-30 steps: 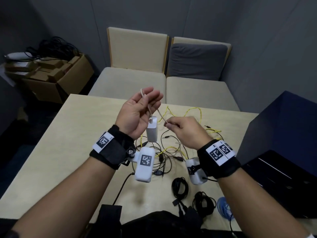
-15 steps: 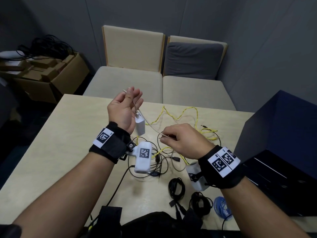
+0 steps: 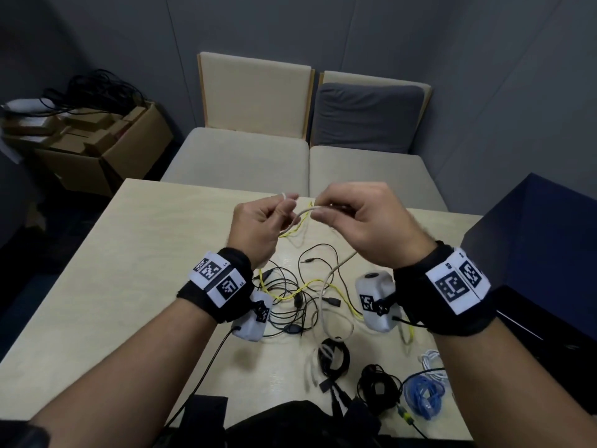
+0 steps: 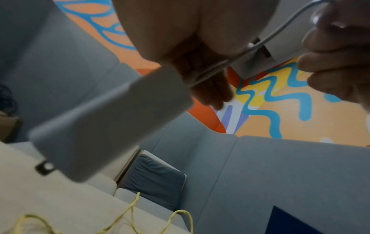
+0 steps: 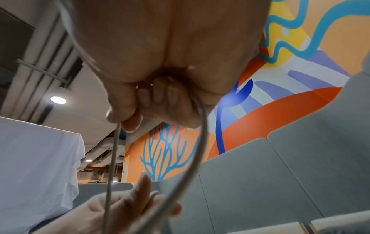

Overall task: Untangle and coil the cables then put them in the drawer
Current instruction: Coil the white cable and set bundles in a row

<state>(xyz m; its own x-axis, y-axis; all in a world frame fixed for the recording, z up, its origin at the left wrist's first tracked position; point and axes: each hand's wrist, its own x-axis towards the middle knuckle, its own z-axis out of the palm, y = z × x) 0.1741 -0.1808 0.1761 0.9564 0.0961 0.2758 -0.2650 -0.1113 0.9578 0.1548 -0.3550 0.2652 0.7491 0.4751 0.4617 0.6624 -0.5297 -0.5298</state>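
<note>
Above the table, my left hand (image 3: 285, 202) pinches a loop of the white charger cable (image 3: 303, 215), knuckles toward me. The white charger brick (image 4: 110, 123) dangles below that hand; the head view hides it. Close beside it, my right hand (image 3: 319, 209) pinches the same cable between thumb and forefinger (image 5: 128, 117). From there the cable (image 5: 114, 150) droops to the tabletop (image 3: 324, 305). Under the hands, a yellow cable (image 3: 310, 282) and thin black cables (image 3: 287, 295) lie tangled on the table (image 3: 113, 270).
Two black coils (image 3: 334, 357) (image 3: 378, 386), a blue coil (image 3: 423, 396) and a white coil (image 3: 429, 357) lie near the front edge. A dark blue drawer unit (image 3: 533, 247) stands at the right. Beige seats (image 3: 239, 160) sit behind the table, a cardboard box (image 3: 97, 147) at far left.
Both hands rose and came together. The left hand turned knuckles-up and closed on the cable; the right hand carried its stretch of cable up to the left hand.
</note>
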